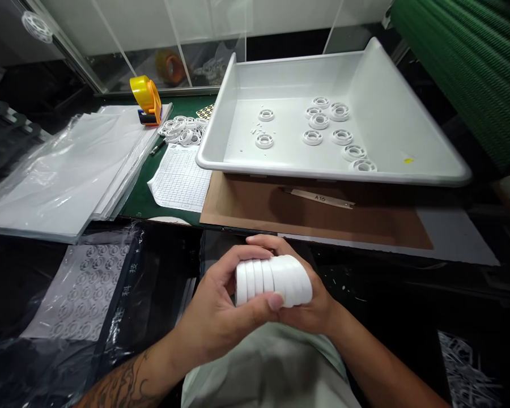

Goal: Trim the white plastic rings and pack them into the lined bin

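A row of white plastic rings (291,279), pressed face to face and lying sideways, is held between both hands in front of my lap. My left hand (221,303) wraps around the left part of the row, with its thumb across the front. On the right end, my right hand (318,294) closes around the rings from behind and beneath; most of its fingers are hidden. Beyond the hands stands a white tray (297,170) with several loose white rings (318,120) and small white scraps lying in it.
Left of the tray are a pile of white rings (182,131), a gridded sheet (181,178), a yellow tape dispenser (148,99) and plastic-wrapped sheets (68,164). A white labelled tool (321,198) lies on brown cardboard (246,198). Bagged rings (83,289) lie lower left.
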Available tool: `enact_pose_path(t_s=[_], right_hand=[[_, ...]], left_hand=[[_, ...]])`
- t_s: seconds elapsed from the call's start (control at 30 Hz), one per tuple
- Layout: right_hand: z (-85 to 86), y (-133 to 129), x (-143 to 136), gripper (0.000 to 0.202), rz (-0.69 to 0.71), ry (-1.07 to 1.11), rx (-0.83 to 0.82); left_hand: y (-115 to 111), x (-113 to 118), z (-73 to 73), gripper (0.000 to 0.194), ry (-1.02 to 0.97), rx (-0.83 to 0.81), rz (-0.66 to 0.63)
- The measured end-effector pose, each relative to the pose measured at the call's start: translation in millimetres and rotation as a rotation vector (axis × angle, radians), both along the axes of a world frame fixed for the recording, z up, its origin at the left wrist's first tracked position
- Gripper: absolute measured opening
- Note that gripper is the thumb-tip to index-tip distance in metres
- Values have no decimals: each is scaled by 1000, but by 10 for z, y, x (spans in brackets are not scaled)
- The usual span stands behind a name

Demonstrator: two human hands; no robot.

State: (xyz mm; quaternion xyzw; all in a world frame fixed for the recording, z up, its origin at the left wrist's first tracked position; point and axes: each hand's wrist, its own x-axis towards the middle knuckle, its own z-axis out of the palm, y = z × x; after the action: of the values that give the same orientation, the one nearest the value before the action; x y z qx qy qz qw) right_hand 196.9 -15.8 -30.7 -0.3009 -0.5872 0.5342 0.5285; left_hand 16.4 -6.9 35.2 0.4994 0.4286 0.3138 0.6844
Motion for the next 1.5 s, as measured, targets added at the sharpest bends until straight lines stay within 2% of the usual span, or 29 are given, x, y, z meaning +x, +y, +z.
enact_pose_path(t_s=[0.1,0.2,0.3,0.47,0.57,0.67,0.87,0.97,1.07,1.2,1.37,1.5], right_hand=[[-22,-12,3,94,54,107,-64],[-19,-16,28,85,55,112,-39],[-4,-12,56,76,32,43,32],[-2,-6,68,71,36,-51,100],[-17,2,56,77,49,-22,73],[-31,11,49,86,89,71,40],[-56,-9,79,74,17,-35,111],[-64,-18,87,67,18,-44,143],[-48,-19,73,67,13,-38,99],[-29,-25,4,86,52,94,-59],[-34,-62,-65,85,118,303,-146],[-17,-87,-7,80,82,189,-133]], left_hand=[[-4,-4,-9,38,62,54,-25],[5,-4,-15,47,74,10,-23],[20,-1,-22,52,0,-45,-1],[20,5,-34,38,-50,2,49],[12,26,-32,37,-27,-5,71],[14,53,-15,48,-18,12,83],[29,33,17,50,-28,-57,-6],[12,1,-14,45,-17,-21,-36],[-20,-19,-78,48,-18,43,-45],[-60,-32,-144,54,-44,109,-68],[-65,-41,-115,49,-26,154,-105],[-52,-56,-74,42,97,208,-130]])
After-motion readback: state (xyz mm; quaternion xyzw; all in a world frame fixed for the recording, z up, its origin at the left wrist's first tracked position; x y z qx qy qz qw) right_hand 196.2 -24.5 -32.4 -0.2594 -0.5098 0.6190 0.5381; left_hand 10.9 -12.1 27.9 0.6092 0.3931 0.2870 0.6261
